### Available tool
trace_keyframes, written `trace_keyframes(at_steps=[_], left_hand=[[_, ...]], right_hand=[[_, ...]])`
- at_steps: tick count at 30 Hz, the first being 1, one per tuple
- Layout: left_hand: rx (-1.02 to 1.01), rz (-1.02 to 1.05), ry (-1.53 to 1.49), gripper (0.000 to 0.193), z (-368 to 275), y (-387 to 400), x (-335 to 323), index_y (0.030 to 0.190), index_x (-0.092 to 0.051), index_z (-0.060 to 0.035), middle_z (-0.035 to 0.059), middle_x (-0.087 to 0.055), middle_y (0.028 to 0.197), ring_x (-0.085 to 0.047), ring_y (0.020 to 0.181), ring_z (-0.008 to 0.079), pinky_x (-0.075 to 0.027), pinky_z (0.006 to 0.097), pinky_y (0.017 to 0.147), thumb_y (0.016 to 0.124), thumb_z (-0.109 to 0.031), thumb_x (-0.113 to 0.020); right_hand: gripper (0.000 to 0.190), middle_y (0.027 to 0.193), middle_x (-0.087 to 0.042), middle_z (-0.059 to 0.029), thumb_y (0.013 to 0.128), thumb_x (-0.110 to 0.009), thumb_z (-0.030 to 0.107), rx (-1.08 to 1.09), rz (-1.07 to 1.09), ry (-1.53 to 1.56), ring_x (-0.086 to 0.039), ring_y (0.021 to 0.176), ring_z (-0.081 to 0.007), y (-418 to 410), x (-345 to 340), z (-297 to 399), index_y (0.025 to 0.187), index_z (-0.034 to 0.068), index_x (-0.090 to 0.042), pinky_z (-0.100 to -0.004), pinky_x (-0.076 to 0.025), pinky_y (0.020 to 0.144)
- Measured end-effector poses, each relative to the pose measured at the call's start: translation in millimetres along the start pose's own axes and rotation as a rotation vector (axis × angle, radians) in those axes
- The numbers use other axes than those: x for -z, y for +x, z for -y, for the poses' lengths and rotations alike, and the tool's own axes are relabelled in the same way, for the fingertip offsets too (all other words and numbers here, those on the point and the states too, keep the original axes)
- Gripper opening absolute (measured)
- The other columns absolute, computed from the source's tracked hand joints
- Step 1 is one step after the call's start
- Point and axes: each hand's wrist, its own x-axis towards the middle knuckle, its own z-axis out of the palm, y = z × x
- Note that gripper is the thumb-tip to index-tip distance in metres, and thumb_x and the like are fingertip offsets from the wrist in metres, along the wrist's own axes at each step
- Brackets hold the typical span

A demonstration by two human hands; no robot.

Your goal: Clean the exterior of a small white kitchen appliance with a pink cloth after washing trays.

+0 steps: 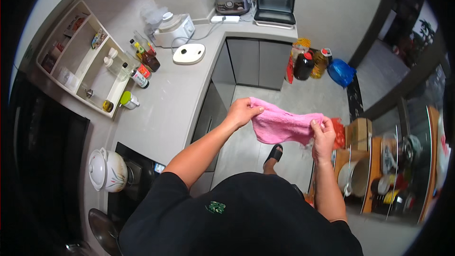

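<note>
A pink cloth [282, 124] with a fluffy, towel-like surface is stretched out in the air between my two hands. My left hand [243, 113] pinches its left end, thumb on top. At the opposite end my right hand [322, 133] grips the cloth's right corner between thumb and fingers. The middle sags slightly, and its lower edge hangs above the tiled floor [245, 153]. Both hands are held in front of my body, away from the counter.
On my left runs a grey countertop [160, 113] with bottles [147, 58], a white appliance [174, 30] and a lidded pot [108, 170] on the stove. An open toaster oven [274, 1] stands at the far end. Oil jugs [304, 65] sit on the floor; a shelf rack [373, 174] is at right.
</note>
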Motion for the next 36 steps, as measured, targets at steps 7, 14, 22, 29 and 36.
trace_keyframes(at_steps=[7,14,22,29,36], left_hand=[[0.208,-0.278,-0.121,0.050,35.4,116.1,23.3,0.125,-0.071,0.0033,0.0106,-0.079,0.099,-0.072,0.086,0.0184,-0.056,0.0318,0.083,0.084,-0.021,-0.087],[-0.014,0.011,0.537,0.051,-28.2,180.9,66.8,0.130,-0.074,-0.0152,0.0100,-0.065,0.101,-0.065,0.105,0.0290,-0.052,0.0395,0.090,0.082,-0.023,-0.088],[-0.004,0.186,-0.090,0.026,-90.7,291.3,167.5,0.117,-0.075,-0.0030,0.0074,-0.073,0.111,-0.065,0.112,0.0176,-0.052,0.0338,0.100,0.096,-0.017,-0.077],[-0.192,-0.031,0.045,0.043,-126.6,437.5,182.3,0.130,-0.068,-0.0017,0.0099,-0.072,0.112,-0.069,0.102,0.0219,-0.054,0.0341,0.094,0.094,-0.023,-0.078],[-0.893,-0.554,0.351,0.032,-202.7,554.0,110.5,0.111,-0.073,-0.0070,0.0122,-0.069,0.108,-0.068,0.097,0.0344,-0.057,0.0431,0.084,0.086,-0.025,-0.079]], right_hand=[[0.038,0.103,-0.071,-0.0071,0.093,-0.070,-0.003,-0.137,0.020,-0.290,-0.067,0.090,-0.0124,158.4,-29.0,-34.7,0.129,-0.002,-0.057,-0.0273,-0.055,0.082],[0.022,0.108,-0.067,-0.0163,0.077,-0.083,0.006,0.308,0.546,-1.176,-0.059,0.111,-0.0348,270.9,-71.2,-35.7,0.097,0.006,-0.073,-0.0425,-0.051,0.093],[0.010,0.105,-0.070,-0.0157,0.094,-0.073,0.012,-0.289,0.932,0.156,-0.067,0.097,-0.0304,433.4,-127.9,-18.5,0.091,0.004,-0.068,-0.0453,-0.056,0.093],[0.064,0.148,-0.055,-0.0235,0.098,-0.059,0.026,-0.665,0.733,0.566,-0.057,0.133,-0.0352,462.9,-262.7,-67.3,0.151,-0.006,-0.042,-0.0428,-0.045,0.115],[0.069,0.160,-0.041,-0.0219,0.105,-0.046,0.040,-0.779,0.542,1.165,-0.040,0.149,-0.0347,510.7,-306.0,-111.7,0.159,-0.002,-0.034,-0.0470,-0.028,0.126]])
